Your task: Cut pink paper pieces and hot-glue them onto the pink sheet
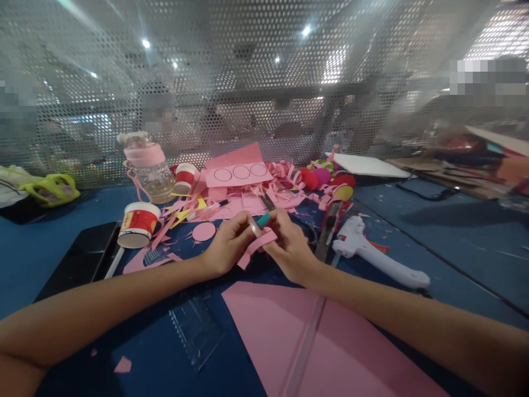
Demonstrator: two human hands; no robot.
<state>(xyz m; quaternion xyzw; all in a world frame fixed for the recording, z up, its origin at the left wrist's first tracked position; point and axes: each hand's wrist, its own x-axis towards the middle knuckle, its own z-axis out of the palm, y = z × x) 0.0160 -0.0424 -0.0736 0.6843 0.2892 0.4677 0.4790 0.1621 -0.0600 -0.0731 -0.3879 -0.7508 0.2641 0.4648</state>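
My left hand (229,242) is closed, its fingertips pinching a curved strip of pink paper (250,253). Close against it, my right hand (291,242) also has its fingers on the strip, at the end nearer me. A small teal piece (263,220) shows between the two hands; I cannot make out what it belongs to. Below the hands lies a large pink sheet (285,325) with a clear glue stick (308,347) across it. A white glue gun (372,256) rests to the right of my right hand. A pink paper disc (204,232) lies beyond my left wrist.
Pink scraps (231,204) and a sheet with drawn circles (241,172) crowd the back. On the left stand a water bottle (149,171), a red-and-white paper cup (138,225) and a black phone (80,259). A utility knife (328,234) lies at the right.
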